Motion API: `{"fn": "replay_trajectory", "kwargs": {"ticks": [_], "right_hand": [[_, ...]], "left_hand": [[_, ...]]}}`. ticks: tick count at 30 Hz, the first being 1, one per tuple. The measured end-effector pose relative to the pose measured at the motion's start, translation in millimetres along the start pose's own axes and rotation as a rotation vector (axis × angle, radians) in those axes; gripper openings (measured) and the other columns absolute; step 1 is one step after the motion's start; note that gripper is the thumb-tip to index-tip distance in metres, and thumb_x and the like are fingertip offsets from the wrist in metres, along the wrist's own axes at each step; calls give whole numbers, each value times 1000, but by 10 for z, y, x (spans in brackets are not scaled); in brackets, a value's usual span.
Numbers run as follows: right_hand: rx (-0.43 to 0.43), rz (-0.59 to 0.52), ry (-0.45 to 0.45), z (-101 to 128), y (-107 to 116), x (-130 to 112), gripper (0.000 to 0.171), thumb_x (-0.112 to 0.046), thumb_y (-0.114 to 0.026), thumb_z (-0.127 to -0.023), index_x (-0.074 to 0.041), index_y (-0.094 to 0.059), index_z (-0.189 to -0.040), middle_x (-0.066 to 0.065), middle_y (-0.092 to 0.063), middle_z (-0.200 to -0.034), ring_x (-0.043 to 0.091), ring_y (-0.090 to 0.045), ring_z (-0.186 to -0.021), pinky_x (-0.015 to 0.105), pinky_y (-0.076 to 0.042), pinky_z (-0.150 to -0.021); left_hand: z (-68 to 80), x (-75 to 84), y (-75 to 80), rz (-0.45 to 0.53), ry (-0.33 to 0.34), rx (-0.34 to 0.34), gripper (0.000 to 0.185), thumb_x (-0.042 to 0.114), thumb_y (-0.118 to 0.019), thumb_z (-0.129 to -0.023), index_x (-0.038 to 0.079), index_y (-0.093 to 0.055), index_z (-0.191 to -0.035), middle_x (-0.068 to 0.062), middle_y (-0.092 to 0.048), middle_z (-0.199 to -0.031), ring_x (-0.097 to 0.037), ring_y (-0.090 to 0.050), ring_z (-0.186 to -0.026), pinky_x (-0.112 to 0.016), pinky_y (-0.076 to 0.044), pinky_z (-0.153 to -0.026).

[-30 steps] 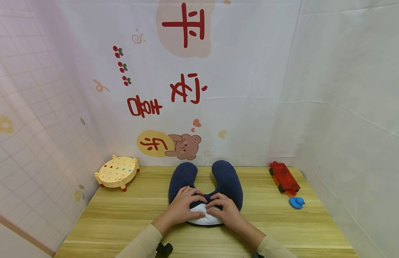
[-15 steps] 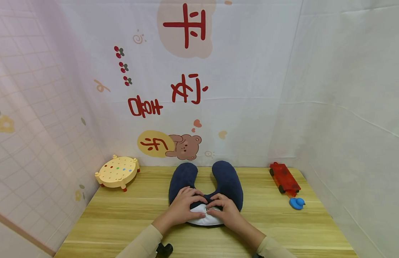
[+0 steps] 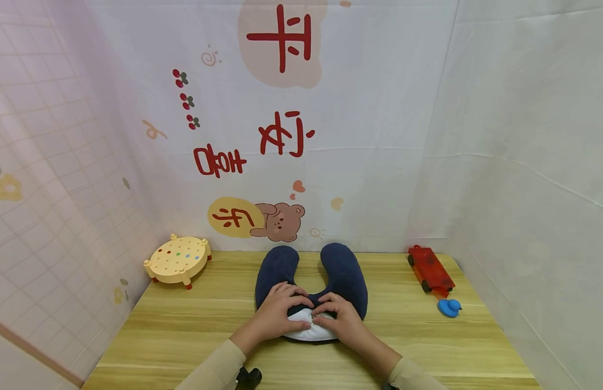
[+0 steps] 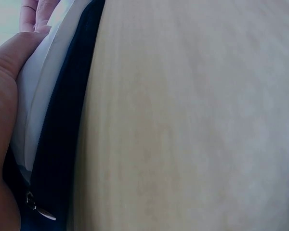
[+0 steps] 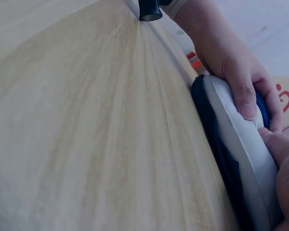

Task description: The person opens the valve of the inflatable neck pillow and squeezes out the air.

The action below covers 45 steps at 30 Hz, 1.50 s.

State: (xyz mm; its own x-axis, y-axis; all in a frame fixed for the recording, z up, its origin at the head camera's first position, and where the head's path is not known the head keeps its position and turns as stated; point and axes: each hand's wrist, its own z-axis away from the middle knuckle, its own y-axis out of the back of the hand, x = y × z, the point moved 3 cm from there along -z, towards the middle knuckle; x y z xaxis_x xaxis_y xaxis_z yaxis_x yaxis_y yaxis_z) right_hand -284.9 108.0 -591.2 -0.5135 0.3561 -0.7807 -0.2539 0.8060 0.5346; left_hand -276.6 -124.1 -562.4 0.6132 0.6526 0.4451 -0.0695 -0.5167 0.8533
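Note:
A navy U-shaped neck pillow lies on the wooden table, its two arms pointing to the back. Its cover is unzipped along the near edge, and the white inner lining shows there. My left hand grips the left part of this opening, thumb on the white lining and fingers over the navy fabric. Close beside it, my right hand grips the right part the same way, the two thumbs nearly meeting. In the left wrist view a metal zipper pull hangs at the end of the zip.
A round yellow toy stool with coloured dots stands at the back left. At the back right sit a red toy cart and a small blue duck. A white printed curtain closes off the back and sides.

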Motion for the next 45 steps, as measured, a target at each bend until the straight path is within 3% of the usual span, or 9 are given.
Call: {"fn": "replay_trajectory", "kwargs": {"ticks": [24,35,45], "right_hand": [[-9,11,-3,6,-9,23,12,-29,-88,-97,-35,-87,-107,-11,-71,-121,17,-65,-120,32,-54,-103],[-3,21,27,5,-10,24,11,-28,-87,-97,-33,-88,-107,-8,-72,-120,19,-66,-118,33,-55,-102],[-22,6,-9,-5,0,28,13,-32,-88,-96,-38,-86,-107,-13,-71,-121,14,-64,-121,34,-55,-105]], "left_hand": [[-5,27,13,7,-26,16,39,52,-88,-93,32,-80,-126,5,-67,-140,-27,-55,-142,-67,-28,-126],[-6,3,-7,13,-18,6,40,53,-88,-93,33,-80,-126,5,-66,-141,-28,-54,-143,-66,-28,-127],[-23,-38,-31,14,5,-11,40,55,-87,-94,36,-78,-127,9,-64,-143,-25,-52,-145,-63,-25,-129]]}}
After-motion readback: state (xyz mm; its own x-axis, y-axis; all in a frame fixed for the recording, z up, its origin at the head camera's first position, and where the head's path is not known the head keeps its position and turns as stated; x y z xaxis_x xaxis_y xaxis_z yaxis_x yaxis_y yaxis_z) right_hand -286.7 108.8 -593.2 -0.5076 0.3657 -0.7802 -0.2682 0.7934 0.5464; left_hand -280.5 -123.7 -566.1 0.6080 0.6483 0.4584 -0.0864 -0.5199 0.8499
